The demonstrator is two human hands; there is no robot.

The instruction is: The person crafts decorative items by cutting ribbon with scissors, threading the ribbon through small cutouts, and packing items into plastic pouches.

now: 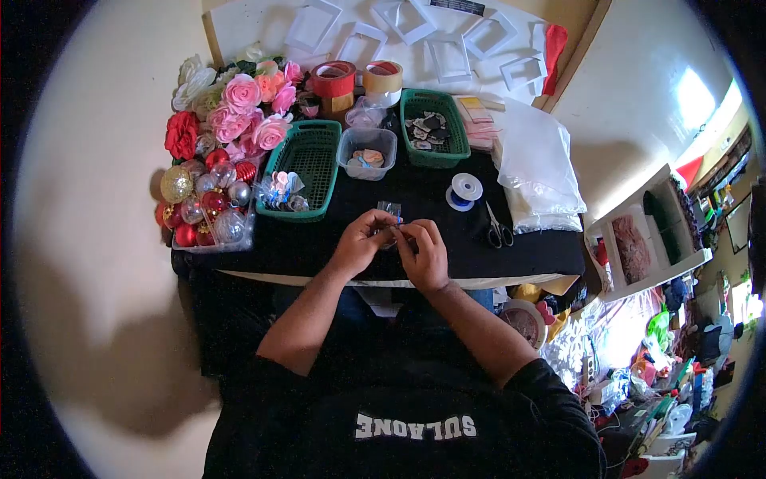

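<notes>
Over the front part of the black-covered table, my left hand [358,243] and my right hand [425,252] meet with fingertips pinched close together. Between them is a small clear plastic packet [389,208], its top edge poking up past the fingers. A bit of blue shows at the fingertips, but the packet's contents are mostly hidden. Both hands appear closed on this packet. Ahead of them stands a clear tub [367,154] with small pale and tan pieces. To the right lie a white spool [464,191] with blue on it and black-handled scissors [499,229].
A green basket [323,136] holds small wrapped pieces; another green basket [459,160] holds dark and white pieces. Christmas baubles [177,184] and artificial flowers [239,96] crowd the left. Tape rolls [333,79], plastic bags [542,160] and white frames [448,59] lie farther back.
</notes>
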